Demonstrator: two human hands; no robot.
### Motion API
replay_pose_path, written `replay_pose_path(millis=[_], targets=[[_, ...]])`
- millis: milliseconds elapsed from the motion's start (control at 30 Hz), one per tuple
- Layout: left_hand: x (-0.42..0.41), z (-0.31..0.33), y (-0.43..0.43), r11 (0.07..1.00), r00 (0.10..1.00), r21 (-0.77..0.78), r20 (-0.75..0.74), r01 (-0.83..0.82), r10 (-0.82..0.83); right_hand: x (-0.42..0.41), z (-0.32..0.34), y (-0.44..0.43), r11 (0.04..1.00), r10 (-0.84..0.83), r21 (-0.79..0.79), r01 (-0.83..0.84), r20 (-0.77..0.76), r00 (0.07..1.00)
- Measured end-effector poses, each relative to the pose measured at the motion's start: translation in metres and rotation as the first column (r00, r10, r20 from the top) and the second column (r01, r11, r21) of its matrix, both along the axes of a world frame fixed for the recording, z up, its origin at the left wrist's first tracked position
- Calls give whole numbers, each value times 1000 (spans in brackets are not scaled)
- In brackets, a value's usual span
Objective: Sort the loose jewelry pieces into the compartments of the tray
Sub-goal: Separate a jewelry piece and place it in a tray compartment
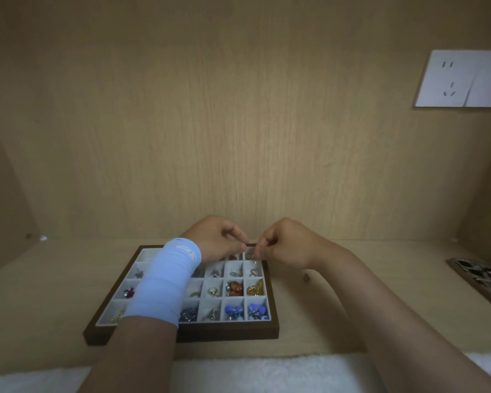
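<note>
Fingertips [243, 245] of the left hand [216, 239] and of the right hand [287, 245] meet tip to tip over the 1 o'clock corner of the dark brown wooden tray [227, 333] with its grid of pale lined compartments. Both hands have thumb and forefinger curled into a tight pinch, seemingly sharing a tiny jewelry piece [252, 248] too small to identify. It hangs just above the far right compartment, so the drop lies straight down at 6 o'clock from the fingers. Its long axis cannot be read. Neither hand is clearly the nearer one, though the left forearm in a light blue wrist sleeve [165, 285] crosses the tray's middle and hides several cells. Most visible compartments already hold pieces: blue beads [234, 310] in the near row, amber stones [234, 289] and a gold-coloured piece [255, 289] behind them. One small dark loose piece [306, 277] lies on the shelf at 4 o'clock from the right hand, near it and apart from the tray, likely next to be sorted. The surface is a pale wood-grain shelf [40, 293] boxed in by matching panels, with a white wall socket [465, 78] at 2 o'clock, a black-and-white patterned board [482, 276] at 3 o'clock, and a white fleecy cloth [267, 370] along the near edge.
</note>
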State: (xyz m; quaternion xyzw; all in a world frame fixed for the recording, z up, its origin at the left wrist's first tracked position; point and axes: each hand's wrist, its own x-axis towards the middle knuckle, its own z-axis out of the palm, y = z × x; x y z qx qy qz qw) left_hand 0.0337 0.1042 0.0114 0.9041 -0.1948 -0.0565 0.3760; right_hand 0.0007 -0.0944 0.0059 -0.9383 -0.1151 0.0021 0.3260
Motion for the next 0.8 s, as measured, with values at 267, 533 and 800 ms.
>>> replay_pose_path(millis=[267, 533, 800], targets=[[-4, -7, -9, 991, 999, 130, 27, 16, -20, -6, -3, 19, 953, 67, -300, -46, 60, 996], [-2, -21, -22, 985, 986, 164, 164, -44, 17, 3, -5, -25, 939, -205, -226, 259, 237, 950], [-1, -32, -31, 978, 981, 204, 192, -36, -4, 15, -29, -32, 798, -155, -545, 257, 227, 961]])
